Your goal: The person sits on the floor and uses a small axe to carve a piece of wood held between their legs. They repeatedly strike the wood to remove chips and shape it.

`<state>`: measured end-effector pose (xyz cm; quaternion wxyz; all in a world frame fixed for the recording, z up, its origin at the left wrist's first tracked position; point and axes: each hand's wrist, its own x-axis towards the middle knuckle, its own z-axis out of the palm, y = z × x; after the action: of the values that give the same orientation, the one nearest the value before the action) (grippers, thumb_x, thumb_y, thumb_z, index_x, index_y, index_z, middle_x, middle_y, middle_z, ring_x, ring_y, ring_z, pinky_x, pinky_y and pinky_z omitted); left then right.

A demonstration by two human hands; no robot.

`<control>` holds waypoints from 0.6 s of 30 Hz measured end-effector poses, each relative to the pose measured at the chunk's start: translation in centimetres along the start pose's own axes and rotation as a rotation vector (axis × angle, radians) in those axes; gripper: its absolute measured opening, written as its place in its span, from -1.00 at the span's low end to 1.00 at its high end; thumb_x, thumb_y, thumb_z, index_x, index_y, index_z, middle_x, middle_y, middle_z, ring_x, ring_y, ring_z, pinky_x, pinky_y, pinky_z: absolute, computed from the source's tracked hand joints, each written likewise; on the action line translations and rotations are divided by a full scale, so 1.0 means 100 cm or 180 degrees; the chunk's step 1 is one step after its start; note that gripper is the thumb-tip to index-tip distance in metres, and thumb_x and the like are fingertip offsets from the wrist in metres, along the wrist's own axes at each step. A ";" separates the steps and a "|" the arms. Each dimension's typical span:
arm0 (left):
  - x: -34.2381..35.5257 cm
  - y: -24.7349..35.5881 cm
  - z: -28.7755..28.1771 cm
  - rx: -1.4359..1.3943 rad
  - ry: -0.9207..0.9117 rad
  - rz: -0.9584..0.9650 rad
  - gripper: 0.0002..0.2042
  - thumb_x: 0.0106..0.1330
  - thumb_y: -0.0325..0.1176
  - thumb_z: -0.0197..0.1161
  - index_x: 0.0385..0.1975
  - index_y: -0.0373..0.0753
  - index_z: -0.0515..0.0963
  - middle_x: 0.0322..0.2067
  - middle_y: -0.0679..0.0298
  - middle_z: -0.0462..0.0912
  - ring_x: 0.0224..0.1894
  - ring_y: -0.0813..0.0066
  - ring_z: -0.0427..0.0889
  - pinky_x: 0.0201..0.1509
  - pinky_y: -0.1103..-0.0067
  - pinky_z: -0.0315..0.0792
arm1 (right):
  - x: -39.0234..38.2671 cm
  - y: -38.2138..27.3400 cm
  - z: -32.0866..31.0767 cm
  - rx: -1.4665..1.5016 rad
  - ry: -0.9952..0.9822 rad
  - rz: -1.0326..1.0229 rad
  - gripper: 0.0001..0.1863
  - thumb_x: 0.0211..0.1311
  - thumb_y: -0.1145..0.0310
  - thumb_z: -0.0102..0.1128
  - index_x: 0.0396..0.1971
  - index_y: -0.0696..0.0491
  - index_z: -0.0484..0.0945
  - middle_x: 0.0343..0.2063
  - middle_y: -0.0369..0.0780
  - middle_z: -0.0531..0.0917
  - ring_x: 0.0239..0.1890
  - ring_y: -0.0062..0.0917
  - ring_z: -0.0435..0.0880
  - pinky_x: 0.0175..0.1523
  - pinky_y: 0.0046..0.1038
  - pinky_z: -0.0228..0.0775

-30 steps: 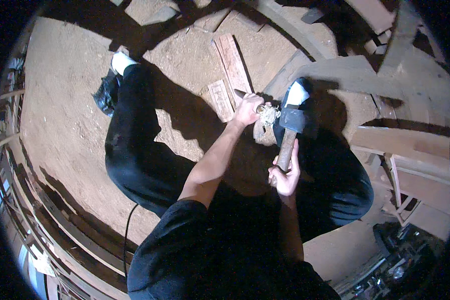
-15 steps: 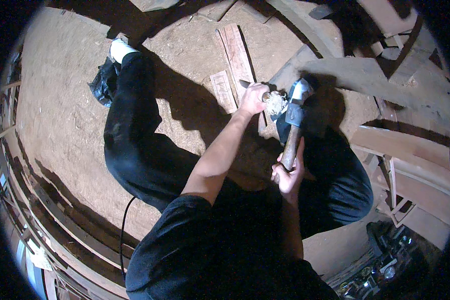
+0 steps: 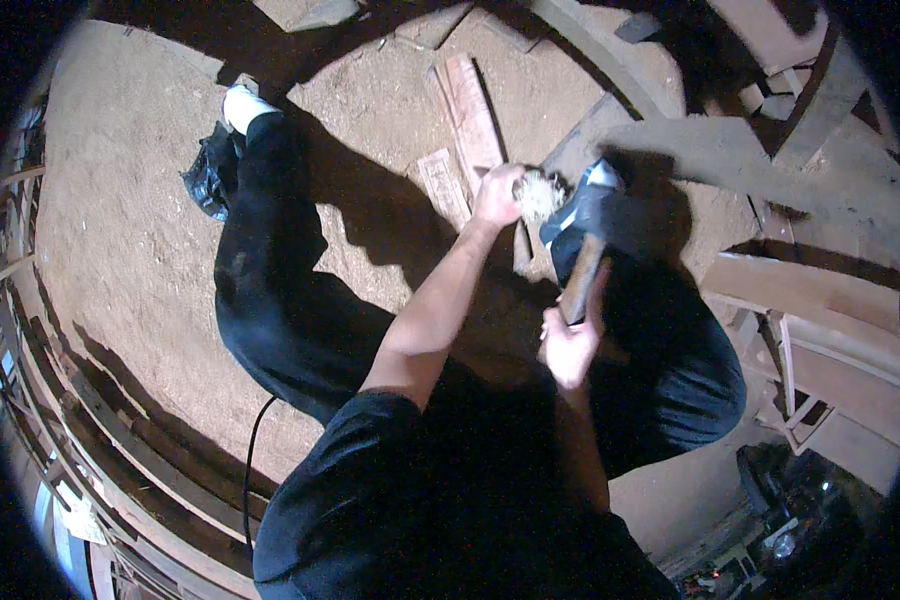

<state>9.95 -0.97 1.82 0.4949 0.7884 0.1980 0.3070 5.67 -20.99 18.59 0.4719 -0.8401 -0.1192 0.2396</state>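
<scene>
My left hand (image 3: 497, 197) is closed around a chisel (image 3: 540, 197) whose pale handle end is frayed and spread out, pointing right. Its blade is mostly hidden by my fist, low over the wooden pieces. A hammer (image 3: 582, 280) is gripped by its wooden handle in my right hand (image 3: 570, 345). The hammer's grey head is blurred by motion and stands just right of the frayed end, beside my right foot. Under and beyond my left hand lies a long reddish board (image 3: 472, 115), with a shorter carved piece (image 3: 440, 180) next to it.
My left leg (image 3: 260, 250) stretches out to the left, a black plastic bag (image 3: 208, 175) by its foot. Grey planks (image 3: 690, 145) lie at the far right. Stacked boards (image 3: 810, 290) stand right of my bent knee. Long timbers (image 3: 140, 450) run along the left, near a black cable (image 3: 250, 460).
The hammer's head has turned and come closer to the frayed chisel end. My left hand has shifted slightly left and keeps its hold on the chisel.
</scene>
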 end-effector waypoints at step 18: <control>-0.004 0.005 0.006 -0.0396 -0.0086 0.0376 -0.74 -0.15 -0.30 0.30 -0.69 -0.23 0.32 -0.62 0.11 0.42 -0.48 0.06 0.45 -0.34 0.31 0.29 | 0.003 -0.047 -0.006 0.0406 0.0395 0.0568 0.03 -0.12 0.77 -0.01 0.42 -0.16 -0.14 -0.38 -0.26 0.43 -0.62 -0.66 0.42 -0.55 -0.61 0.33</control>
<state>10.09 -1.80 2.01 0.5265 0.7705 0.1250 0.3368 6.38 -18.80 22.76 0.5077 -0.8288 0.0011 0.2353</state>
